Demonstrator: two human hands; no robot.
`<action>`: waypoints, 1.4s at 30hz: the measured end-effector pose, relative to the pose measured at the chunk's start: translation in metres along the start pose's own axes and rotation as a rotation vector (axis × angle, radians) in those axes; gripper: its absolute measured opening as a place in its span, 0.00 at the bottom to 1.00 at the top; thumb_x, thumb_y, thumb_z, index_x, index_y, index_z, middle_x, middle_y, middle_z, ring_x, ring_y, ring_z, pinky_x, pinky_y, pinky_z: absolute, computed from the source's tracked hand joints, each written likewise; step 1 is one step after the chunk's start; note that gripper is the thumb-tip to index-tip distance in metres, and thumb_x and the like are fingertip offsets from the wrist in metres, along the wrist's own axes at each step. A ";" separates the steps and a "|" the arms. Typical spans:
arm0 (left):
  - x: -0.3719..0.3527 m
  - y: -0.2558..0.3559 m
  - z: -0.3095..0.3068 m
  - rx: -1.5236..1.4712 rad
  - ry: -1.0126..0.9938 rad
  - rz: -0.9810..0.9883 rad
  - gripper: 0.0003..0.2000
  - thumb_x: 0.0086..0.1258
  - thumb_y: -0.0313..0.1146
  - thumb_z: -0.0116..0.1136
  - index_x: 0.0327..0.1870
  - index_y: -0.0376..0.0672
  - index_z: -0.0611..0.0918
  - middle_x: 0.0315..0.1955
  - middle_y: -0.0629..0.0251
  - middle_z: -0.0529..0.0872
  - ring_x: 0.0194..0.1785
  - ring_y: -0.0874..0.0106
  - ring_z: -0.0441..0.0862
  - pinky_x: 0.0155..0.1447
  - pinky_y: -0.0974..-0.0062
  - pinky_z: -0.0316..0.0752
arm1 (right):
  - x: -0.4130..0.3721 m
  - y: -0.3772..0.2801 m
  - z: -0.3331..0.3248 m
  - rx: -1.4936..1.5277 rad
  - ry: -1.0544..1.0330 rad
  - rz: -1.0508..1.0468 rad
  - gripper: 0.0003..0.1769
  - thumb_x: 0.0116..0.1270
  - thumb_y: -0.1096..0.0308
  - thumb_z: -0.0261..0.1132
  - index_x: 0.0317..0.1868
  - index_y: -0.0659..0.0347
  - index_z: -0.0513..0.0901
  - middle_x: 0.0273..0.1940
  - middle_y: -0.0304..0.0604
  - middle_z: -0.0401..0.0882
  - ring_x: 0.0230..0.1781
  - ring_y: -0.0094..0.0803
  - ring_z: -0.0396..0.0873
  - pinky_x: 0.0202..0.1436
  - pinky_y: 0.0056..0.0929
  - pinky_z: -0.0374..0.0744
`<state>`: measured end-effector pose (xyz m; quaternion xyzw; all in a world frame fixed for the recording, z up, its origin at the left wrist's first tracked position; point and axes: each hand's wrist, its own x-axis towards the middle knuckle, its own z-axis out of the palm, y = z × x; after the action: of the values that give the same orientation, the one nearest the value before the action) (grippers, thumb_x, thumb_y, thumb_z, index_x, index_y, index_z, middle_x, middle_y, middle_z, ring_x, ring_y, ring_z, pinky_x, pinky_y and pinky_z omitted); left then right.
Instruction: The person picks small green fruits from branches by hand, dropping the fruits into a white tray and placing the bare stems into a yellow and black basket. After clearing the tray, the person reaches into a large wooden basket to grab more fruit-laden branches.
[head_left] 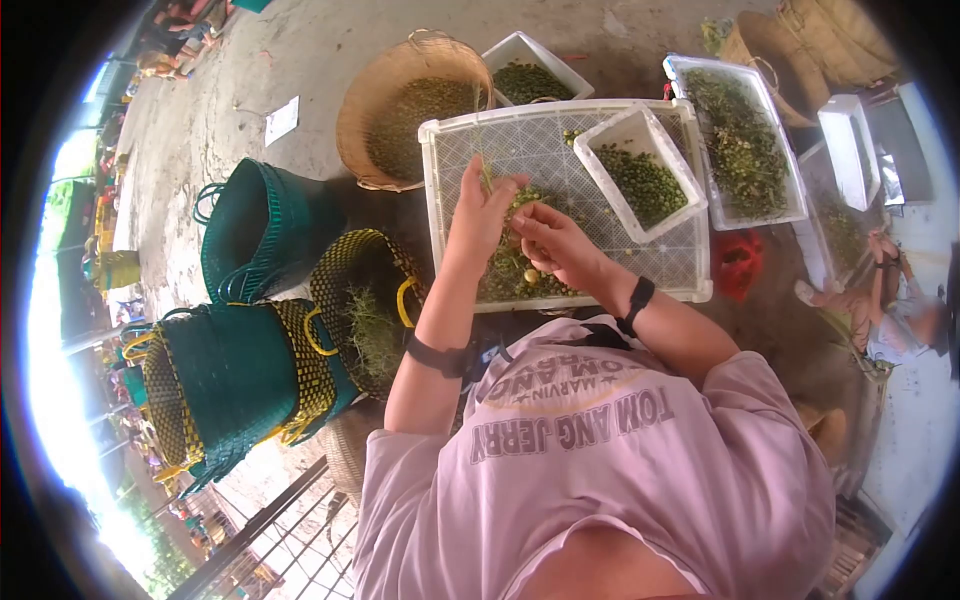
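Over a white mesh-bottomed tray (pixel 447 222), my left hand (pixel 480 212) is closed round a thin green plant stem (pixel 486 170) that sticks up past its fingers. Close beside it on the right, my right hand (pixel 555 240) has its fingertips pinched together at small green bits; what exactly they grip is too small to tell. Loose green fruits (pixel 520 283) lie in the tray beneath both hands. A white box (pixel 640 175) of small green fruits rests on the tray's right part.
A round woven basket (pixel 430 115) and a white box (pixel 530 80) stand beyond the tray. At right is a white container (pixel 740 150) of plant stems. Green baskets (pixel 260 230) and a yellow-black basket (pixel 365 270) are at left. Another person (pixel 895 320) sits far right.
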<state>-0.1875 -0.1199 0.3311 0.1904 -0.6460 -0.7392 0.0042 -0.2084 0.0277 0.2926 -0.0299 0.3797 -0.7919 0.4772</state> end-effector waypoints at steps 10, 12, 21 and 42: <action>0.021 -0.032 -0.014 0.587 0.052 -0.045 0.16 0.77 0.39 0.44 0.52 0.38 0.80 0.24 0.71 0.78 0.26 0.79 0.71 0.30 0.77 0.67 | 0.004 -0.004 -0.002 -0.234 0.142 -0.147 0.09 0.72 0.60 0.60 0.42 0.55 0.74 0.24 0.28 0.68 0.17 0.13 0.58 0.19 0.16 0.54; 0.021 -0.034 -0.014 0.547 -0.011 -0.067 0.16 0.77 0.40 0.43 0.50 0.38 0.80 0.23 0.72 0.76 0.24 0.80 0.68 0.29 0.77 0.64 | 0.001 -0.007 -0.004 0.056 0.075 -0.071 0.08 0.73 0.59 0.59 0.41 0.53 0.74 0.24 0.26 0.66 0.18 0.14 0.58 0.19 0.15 0.54; 0.000 0.008 -0.018 0.021 -0.324 -0.399 0.15 0.78 0.38 0.41 0.37 0.39 0.77 0.17 0.78 0.64 0.20 0.84 0.57 0.25 0.82 0.53 | 0.002 -0.023 -0.027 0.224 0.156 0.005 0.09 0.71 0.62 0.60 0.47 0.54 0.76 0.28 0.29 0.71 0.23 0.15 0.63 0.21 0.14 0.58; -0.035 0.042 -0.009 -0.345 -0.589 -0.501 0.16 0.77 0.38 0.39 0.22 0.48 0.64 0.12 0.78 0.61 0.13 0.87 0.52 0.17 0.87 0.45 | 0.007 -0.018 0.000 0.130 -0.132 0.058 0.17 0.74 0.53 0.53 0.51 0.56 0.75 0.35 0.34 0.80 0.27 0.16 0.73 0.28 0.15 0.70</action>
<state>-0.1620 -0.1266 0.3798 0.1186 -0.4202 -0.8375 -0.3286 -0.2256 0.0270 0.3019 -0.0401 0.2962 -0.7970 0.5249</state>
